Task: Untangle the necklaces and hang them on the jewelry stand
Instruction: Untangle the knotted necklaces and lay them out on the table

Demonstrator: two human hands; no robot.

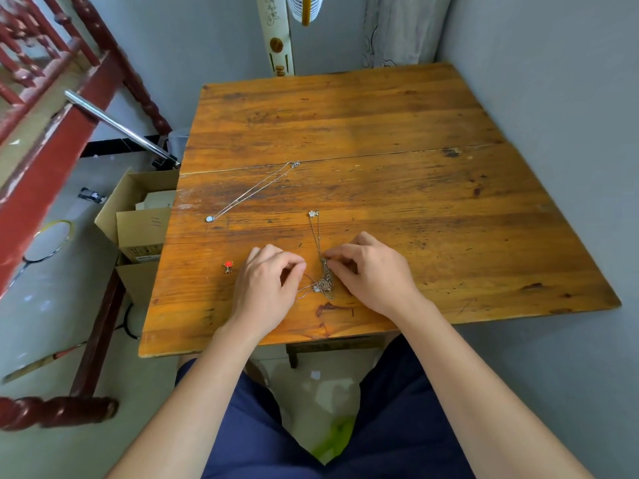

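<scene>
At the front of the worktop [380, 133], the left hand [266, 281] and right hand [370, 271] each pinch strands of the tangled necklaces [325, 283] lying between them. Pulling apart too hard could tighten the knot or snap a thin chain.

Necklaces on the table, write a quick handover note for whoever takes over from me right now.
Left hand: pinches a thin strand at the left side of the tangled necklaces.
Right hand: pinches the tangle's upper end.
One chain runs from the tangle away from the person to a small pendant.
Done: one separate necklace lies stretched out on the table.
A red charm lies loose beside the left hand.
Left: finish untangling, then hang them all. No jewelry stand is in view.
</scene>
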